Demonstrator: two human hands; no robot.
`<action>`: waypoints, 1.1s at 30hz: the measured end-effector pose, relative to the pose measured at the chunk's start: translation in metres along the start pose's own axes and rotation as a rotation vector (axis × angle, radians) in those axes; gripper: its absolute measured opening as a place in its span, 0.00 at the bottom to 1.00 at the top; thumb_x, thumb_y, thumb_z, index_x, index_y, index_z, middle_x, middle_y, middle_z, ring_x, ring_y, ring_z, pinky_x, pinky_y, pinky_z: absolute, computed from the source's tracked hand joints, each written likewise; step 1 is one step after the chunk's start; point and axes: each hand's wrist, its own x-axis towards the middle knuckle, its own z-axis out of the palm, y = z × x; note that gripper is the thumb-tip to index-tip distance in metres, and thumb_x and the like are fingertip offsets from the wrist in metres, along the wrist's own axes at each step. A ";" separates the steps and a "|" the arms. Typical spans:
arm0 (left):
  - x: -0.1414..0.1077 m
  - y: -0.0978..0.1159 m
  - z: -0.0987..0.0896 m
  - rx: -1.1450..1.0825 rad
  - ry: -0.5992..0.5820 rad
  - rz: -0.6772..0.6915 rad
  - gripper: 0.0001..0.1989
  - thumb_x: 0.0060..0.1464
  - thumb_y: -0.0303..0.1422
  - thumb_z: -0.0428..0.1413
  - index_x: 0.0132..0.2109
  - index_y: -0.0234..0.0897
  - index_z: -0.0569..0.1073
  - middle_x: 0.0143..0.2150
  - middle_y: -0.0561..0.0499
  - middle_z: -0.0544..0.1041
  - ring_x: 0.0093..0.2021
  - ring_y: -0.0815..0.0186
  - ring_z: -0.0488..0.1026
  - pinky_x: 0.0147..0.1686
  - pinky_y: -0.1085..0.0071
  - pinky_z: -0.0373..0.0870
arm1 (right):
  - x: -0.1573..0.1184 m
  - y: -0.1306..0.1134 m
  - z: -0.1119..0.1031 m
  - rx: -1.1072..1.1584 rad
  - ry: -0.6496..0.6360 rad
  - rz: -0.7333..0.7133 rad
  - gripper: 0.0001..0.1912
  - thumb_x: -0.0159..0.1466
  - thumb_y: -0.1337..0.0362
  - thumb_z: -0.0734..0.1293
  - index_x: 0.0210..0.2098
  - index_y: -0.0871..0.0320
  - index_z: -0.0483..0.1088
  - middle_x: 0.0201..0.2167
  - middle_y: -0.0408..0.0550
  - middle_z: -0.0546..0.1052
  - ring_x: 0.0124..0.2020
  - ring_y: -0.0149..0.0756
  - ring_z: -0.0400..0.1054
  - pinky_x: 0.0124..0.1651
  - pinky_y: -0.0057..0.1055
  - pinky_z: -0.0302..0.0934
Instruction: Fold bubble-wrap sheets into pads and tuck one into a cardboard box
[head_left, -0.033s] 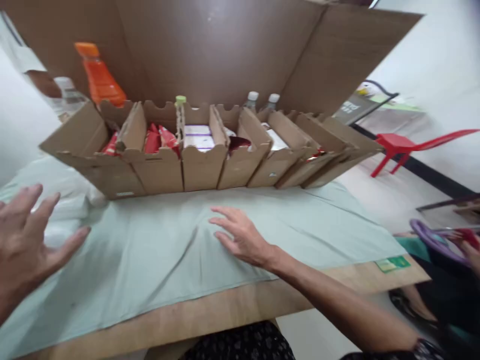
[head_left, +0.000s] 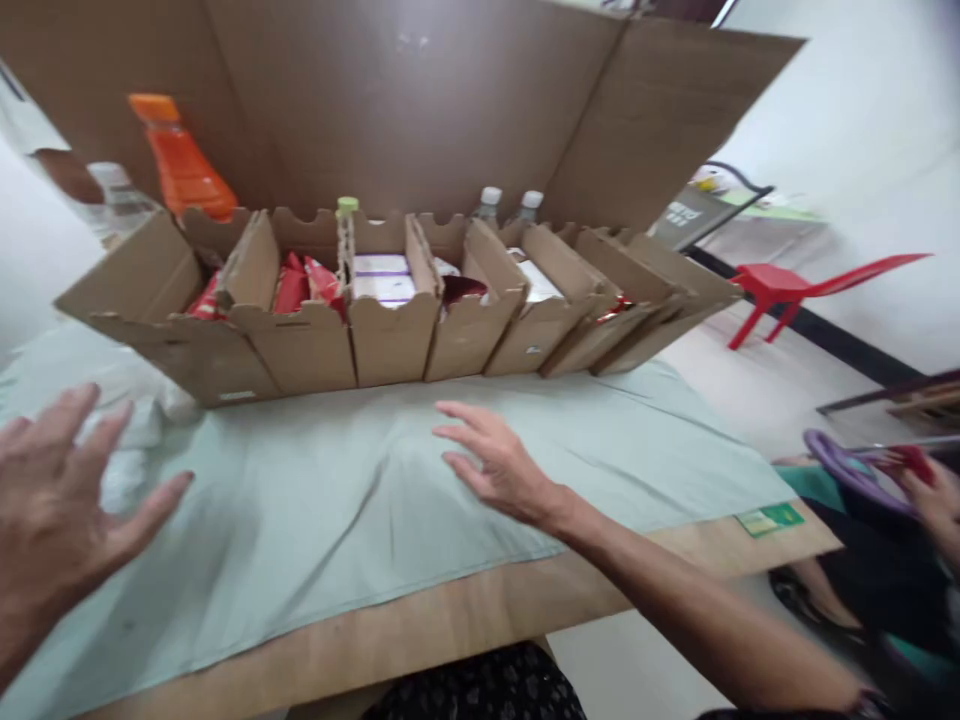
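My left hand [head_left: 64, 505] hovers at the left over the table, fingers spread, with nothing in it. Close beyond it lie clear plastic bags [head_left: 139, 410], partly covered by the hand. Over the middle of the pale green cloth [head_left: 315, 510] is my right hand [head_left: 502, 465], its fingers apart and slightly bent, also holding nothing. Several cardboard bins [head_left: 394, 345] stand side by side behind the hands, touching neither. Red packets [head_left: 300, 285] sit in one bin, and white boxes with purple stripes [head_left: 384, 280] in another.
Behind the bins rise a tall cardboard panel [head_left: 420, 110], an orange bottle [head_left: 187, 165] and clear bottles [head_left: 489, 205]. A green card [head_left: 771, 519] lies on the wooden table edge [head_left: 480, 620]. A red chair [head_left: 780, 285] stands right; another person's hand [head_left: 934, 500] is by a purple ring-shaped thing [head_left: 840, 465].
The view has shifted slightly, so the bins appear a little further left. My right hand sits slightly further right relative to them. Both hands stay spread and hold nothing.
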 end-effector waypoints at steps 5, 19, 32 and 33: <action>0.020 0.079 0.075 0.046 -0.064 0.116 0.34 0.63 0.56 0.52 0.71 0.53 0.69 0.74 0.50 0.69 0.77 0.45 0.57 0.74 0.41 0.52 | -0.031 0.095 -0.129 -0.292 0.385 0.270 0.14 0.69 0.66 0.64 0.51 0.56 0.77 0.62 0.58 0.76 0.67 0.46 0.67 0.72 0.52 0.57; 0.000 0.096 0.133 0.182 -0.133 0.180 0.31 0.68 0.51 0.48 0.70 0.40 0.69 0.75 0.36 0.66 0.75 0.41 0.62 0.70 0.38 0.57 | -0.034 0.212 -0.271 -0.752 -0.039 0.851 0.11 0.65 0.72 0.71 0.44 0.61 0.85 0.41 0.57 0.85 0.43 0.32 0.74 0.48 0.45 0.47; 0.001 0.096 0.133 0.087 -0.129 0.141 0.32 0.66 0.53 0.50 0.67 0.39 0.73 0.73 0.35 0.68 0.73 0.38 0.63 0.70 0.36 0.56 | 0.014 0.084 -0.217 -0.685 -0.358 0.609 0.16 0.61 0.71 0.73 0.18 0.59 0.71 0.19 0.40 0.70 0.22 0.25 0.49 0.34 0.34 0.43; 0.002 0.097 0.132 0.077 -0.132 0.138 0.32 0.65 0.53 0.50 0.67 0.40 0.73 0.73 0.36 0.68 0.74 0.38 0.63 0.70 0.36 0.56 | 0.028 0.075 -0.207 -0.655 -0.360 0.559 0.16 0.60 0.71 0.73 0.18 0.59 0.70 0.19 0.39 0.69 0.22 0.25 0.50 0.34 0.33 0.44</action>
